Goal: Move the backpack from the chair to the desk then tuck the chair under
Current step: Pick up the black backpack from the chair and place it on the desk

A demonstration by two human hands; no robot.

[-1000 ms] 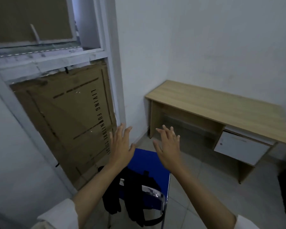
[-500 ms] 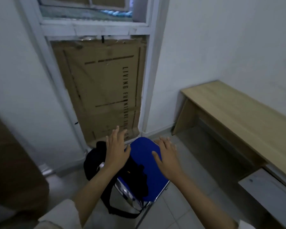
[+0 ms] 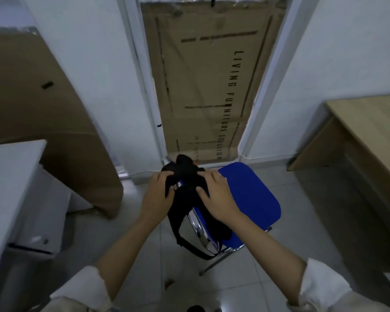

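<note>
Head view – where is the backpack (image 3: 185,176)?
– Draped over the chair (image 3: 250,199) back, centre frame; desk (image 3: 367,122) at 3 o'clock.
– And the hands?
– Left hand (image 3: 155,194) and right hand (image 3: 216,197) both closed on its top, from 9 and 3 o'clock.

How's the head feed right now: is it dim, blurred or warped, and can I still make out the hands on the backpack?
Head view: dim and bluish, with soft motion blur; the wide-angle lens bends the door frame. Both hands are readable, but the black backpack shows little detail.
</note>
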